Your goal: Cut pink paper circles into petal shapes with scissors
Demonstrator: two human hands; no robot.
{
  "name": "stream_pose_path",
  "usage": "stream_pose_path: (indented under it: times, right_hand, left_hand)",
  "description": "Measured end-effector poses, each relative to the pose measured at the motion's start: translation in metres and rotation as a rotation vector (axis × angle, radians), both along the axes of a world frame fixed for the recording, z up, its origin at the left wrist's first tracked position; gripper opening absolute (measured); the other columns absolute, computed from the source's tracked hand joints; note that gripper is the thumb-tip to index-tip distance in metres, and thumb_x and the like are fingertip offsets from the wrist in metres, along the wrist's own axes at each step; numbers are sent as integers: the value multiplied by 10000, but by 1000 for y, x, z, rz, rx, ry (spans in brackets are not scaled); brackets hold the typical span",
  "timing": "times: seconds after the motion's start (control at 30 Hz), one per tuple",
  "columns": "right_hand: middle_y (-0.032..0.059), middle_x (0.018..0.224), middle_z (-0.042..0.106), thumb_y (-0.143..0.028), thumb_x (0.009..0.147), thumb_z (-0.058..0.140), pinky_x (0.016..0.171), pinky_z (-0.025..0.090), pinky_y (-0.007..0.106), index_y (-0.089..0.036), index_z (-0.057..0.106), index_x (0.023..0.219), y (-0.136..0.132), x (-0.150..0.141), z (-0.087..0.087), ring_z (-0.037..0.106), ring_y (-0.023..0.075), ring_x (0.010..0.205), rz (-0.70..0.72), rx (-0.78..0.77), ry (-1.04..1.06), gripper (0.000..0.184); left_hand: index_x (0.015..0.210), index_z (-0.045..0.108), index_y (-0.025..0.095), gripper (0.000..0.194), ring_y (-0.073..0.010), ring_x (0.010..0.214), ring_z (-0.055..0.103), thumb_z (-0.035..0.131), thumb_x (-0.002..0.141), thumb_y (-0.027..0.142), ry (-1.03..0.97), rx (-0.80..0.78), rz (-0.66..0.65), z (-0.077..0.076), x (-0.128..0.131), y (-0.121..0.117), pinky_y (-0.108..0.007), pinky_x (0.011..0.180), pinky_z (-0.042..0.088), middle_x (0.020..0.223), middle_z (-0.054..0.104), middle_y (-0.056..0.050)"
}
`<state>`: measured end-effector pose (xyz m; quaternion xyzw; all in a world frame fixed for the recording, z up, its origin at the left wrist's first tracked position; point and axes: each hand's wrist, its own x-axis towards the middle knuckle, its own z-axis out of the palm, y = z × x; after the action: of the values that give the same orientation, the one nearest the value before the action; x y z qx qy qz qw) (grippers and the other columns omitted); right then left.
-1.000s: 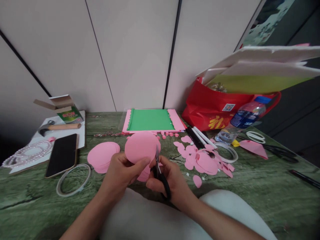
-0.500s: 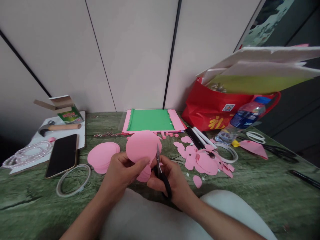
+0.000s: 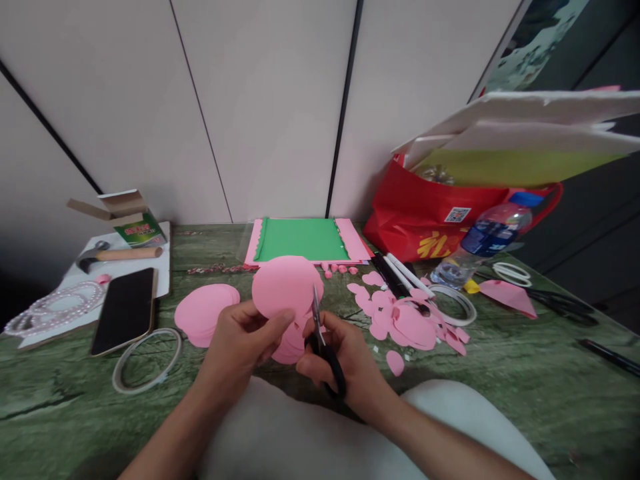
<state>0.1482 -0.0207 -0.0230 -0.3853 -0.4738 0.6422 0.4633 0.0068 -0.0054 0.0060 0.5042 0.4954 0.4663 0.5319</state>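
My left hand [image 3: 245,340] pinches a pink paper circle [image 3: 286,285] by its lower edge, thumb on the near face. In my right hand [image 3: 343,353] is a pair of black-handled scissors [image 3: 330,367], its blades pointing up across the circle's right side. Whether the blades touch the paper I cannot tell. Below the held circle, partly covered by my fingers, lie more pink paper pieces [image 3: 289,348]. A stack of pink paper circles [image 3: 205,315] rests to the left of my left hand. Pink paper offcuts [image 3: 410,323] are heaped to the right of the scissors.
Tape rolls [image 3: 120,383] lie on both sides. At left are a phone [image 3: 125,310], a hammer [image 3: 127,254] and a bead string [image 3: 55,310]. Green paper [image 3: 303,239] is at the back. Markers [image 3: 393,277], a water bottle [image 3: 487,233] and a red bag [image 3: 400,213] stand or lie right.
The pink circle has tilted and turned slightly in my left hand, its top edge a little higher. The scissors have shifted slightly downward and right.
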Motion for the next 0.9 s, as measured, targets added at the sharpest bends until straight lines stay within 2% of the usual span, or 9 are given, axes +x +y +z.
stream_pose_path:
  times: [0.23, 0.3, 0.43, 0.63, 0.9]
  right_hand:
    - [-92, 451, 496, -270, 528, 756, 346, 293, 138, -182, 457, 731, -1, -2, -7, 384, 38, 348, 30, 45, 23, 371]
    - [-92, 440, 492, -285, 525, 759, 343, 289, 144, -185, 447, 726, -2, -3, -7, 379, 43, 345, 48, 42, 22, 384]
    - [-86, 462, 491, -333, 514, 774, 361, 279, 155, -194, 436, 730, -3, -4, -5, 385, 52, 370, 73, 38, 29, 425]
    - [-66, 550, 496, -327, 506, 768, 440, 293, 180, -190, 426, 763, 0, -4, -3, 387, 61, 469, 45, 73, 63, 450]
    - [-89, 498, 459, -303, 527, 757, 422, 263, 171, -187, 429, 786, 0, -2, -4, 343, 53, 441, 57, 51, 61, 434]
  left_hand:
    - [566, 571, 151, 254, -32, 286, 387, 599, 740, 334, -108, -9, -65, 0, 1, 0, -156, 286, 223, 489, 555, 40]
    - [514, 568, 139, 299, -27, 279, 367, 607, 734, 339, -58, -9, -70, -1, 1, 0, -156, 294, 220, 430, 527, 39]
    - [405, 508, 132, 382, -19, 276, 293, 635, 700, 340, 77, -2, -27, -4, 0, -1, -160, 314, 185, 287, 370, 64]
    - [414, 498, 143, 342, -28, 288, 278, 653, 649, 335, 155, -17, -22, -3, 1, -2, -169, 309, 169, 302, 370, 63]
    - [422, 481, 148, 352, -31, 306, 276, 647, 657, 350, 154, -6, -43, -4, -1, -1, -171, 321, 179, 314, 354, 67]
